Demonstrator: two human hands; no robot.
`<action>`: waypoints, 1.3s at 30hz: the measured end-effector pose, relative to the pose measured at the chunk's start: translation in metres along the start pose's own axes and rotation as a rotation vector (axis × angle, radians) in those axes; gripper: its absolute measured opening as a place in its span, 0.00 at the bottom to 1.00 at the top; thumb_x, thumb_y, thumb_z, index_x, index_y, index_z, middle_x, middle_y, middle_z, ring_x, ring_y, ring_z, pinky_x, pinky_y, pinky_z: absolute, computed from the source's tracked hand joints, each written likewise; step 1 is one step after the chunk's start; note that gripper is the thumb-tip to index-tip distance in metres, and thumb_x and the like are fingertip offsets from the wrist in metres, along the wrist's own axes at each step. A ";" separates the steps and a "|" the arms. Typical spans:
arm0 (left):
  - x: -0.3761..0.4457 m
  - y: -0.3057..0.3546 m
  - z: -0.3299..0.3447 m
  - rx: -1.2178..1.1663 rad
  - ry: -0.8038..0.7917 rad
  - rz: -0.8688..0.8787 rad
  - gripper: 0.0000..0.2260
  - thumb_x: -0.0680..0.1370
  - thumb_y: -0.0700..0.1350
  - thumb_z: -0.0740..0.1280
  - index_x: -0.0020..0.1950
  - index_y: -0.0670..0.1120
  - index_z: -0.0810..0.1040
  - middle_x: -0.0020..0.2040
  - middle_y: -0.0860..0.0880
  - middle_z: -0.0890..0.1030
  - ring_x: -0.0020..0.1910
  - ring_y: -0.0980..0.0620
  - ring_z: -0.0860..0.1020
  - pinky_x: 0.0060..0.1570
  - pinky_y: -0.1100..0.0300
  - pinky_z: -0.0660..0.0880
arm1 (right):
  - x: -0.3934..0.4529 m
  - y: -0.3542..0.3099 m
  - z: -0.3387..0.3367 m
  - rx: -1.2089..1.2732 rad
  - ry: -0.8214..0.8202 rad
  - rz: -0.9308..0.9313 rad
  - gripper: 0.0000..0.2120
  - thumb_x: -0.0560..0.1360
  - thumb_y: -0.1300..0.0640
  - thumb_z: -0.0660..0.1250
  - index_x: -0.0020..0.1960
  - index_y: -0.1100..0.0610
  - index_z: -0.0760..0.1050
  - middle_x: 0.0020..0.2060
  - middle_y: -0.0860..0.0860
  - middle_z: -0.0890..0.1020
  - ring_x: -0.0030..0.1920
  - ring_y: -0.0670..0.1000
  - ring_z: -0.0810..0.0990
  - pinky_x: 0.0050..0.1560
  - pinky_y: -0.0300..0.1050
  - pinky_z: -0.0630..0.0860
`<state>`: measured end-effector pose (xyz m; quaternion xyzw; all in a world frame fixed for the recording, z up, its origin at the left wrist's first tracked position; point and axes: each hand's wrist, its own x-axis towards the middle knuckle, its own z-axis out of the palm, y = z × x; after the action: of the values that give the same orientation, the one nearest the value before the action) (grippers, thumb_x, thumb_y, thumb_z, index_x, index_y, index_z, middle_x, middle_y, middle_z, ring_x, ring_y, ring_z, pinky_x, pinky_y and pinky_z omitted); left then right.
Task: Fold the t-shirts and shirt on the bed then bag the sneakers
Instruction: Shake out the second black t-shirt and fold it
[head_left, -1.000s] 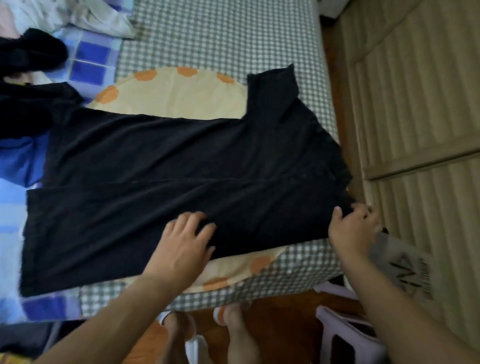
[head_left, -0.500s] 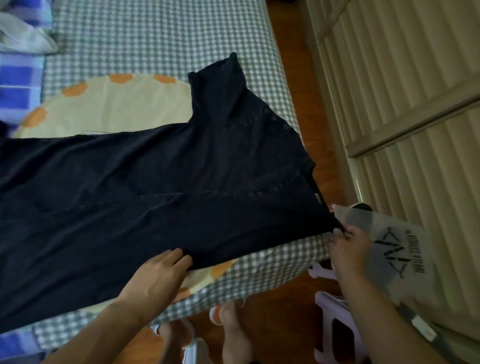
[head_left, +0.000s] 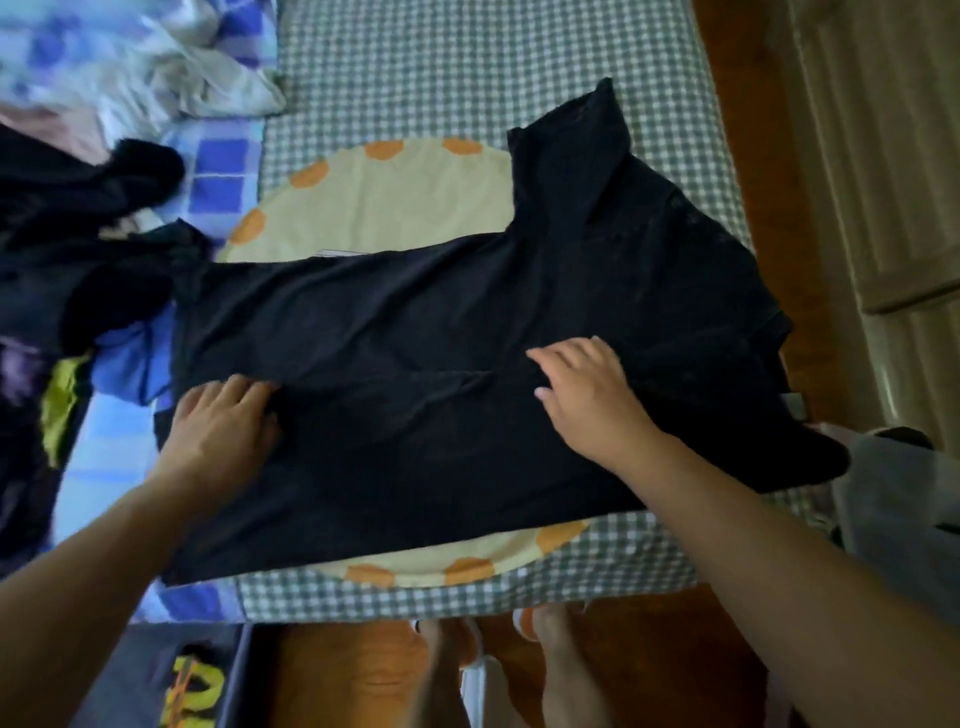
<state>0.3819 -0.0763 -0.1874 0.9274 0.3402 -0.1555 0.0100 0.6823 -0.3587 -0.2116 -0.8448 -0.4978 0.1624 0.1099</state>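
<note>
Hands are working a black t-shirt (head_left: 467, 364) that is lying spread across the bed (head_left: 467, 67), over a cream cushion cover with orange dots (head_left: 384, 197) on the checked sheet. The left hand (head_left: 218, 426) is resting on the near folded panel at the hem end, its fingers (head_left: 244, 387) lying fairly straight and pressing the cloth flat, gripping nothing. The right hand (head_left: 587, 389) is lying on the shirt's middle, fingers spread and lightly bent, touching the fabric without pinching it. One sleeve is sticking up toward the far side; the collar end is hanging at the bed's right edge. A heap of dark clothes (head_left: 67, 249) is sitting at the left.
</note>
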 end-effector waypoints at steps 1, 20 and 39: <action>0.002 -0.013 0.000 0.029 0.007 0.001 0.10 0.77 0.48 0.65 0.54 0.44 0.80 0.45 0.40 0.79 0.46 0.34 0.79 0.49 0.38 0.73 | 0.008 0.002 0.000 -0.014 -0.015 0.018 0.18 0.79 0.53 0.69 0.67 0.56 0.76 0.58 0.52 0.79 0.61 0.57 0.74 0.70 0.58 0.67; -0.039 -0.099 -0.006 -0.841 -0.119 -0.287 0.06 0.73 0.39 0.77 0.42 0.43 0.80 0.41 0.44 0.81 0.40 0.50 0.79 0.41 0.62 0.73 | 0.030 -0.036 -0.011 0.173 -0.217 0.157 0.14 0.77 0.54 0.72 0.62 0.52 0.79 0.57 0.49 0.81 0.61 0.54 0.76 0.63 0.49 0.70; -0.036 -0.078 0.017 -1.078 -0.004 -0.726 0.18 0.82 0.53 0.66 0.69 0.48 0.70 0.54 0.46 0.81 0.49 0.45 0.80 0.54 0.48 0.76 | 0.051 -0.050 -0.016 -0.051 -0.422 0.238 0.20 0.77 0.47 0.70 0.67 0.46 0.72 0.62 0.50 0.75 0.65 0.55 0.70 0.67 0.56 0.69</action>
<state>0.3022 -0.0411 -0.1863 0.6179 0.6624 0.0419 0.4215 0.6711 -0.2905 -0.1879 -0.8473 -0.4107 0.3346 -0.0380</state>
